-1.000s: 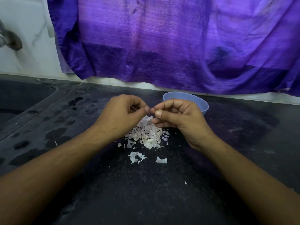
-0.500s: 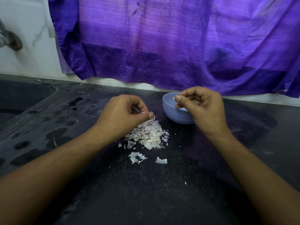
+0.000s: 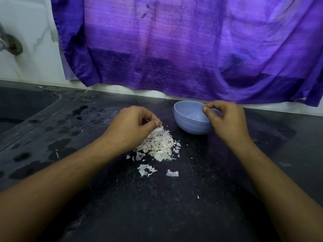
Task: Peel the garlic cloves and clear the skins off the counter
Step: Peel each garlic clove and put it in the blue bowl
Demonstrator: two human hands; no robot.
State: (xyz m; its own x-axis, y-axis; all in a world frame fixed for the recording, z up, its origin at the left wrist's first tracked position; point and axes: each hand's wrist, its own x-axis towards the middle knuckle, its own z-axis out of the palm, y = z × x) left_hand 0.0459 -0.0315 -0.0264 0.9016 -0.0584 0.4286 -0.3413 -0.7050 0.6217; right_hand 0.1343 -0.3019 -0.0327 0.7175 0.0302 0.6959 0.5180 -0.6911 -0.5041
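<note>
peeling looks well along but clearing unstarted — garlic skins [image 3: 158, 145] lie heaped on the counter [image 3: 174, 210] just beside the curled left hand [image 3: 132, 127], right hand [image 3: 227, 119] pinched above the blue bowl [image 3: 188, 124] — what either holds i cannot tell.

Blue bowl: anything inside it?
The visible inner wall of the bowl shows bare blue, no cloves. The right hand covers its right side, and the near wall hides the bottom.
</note>
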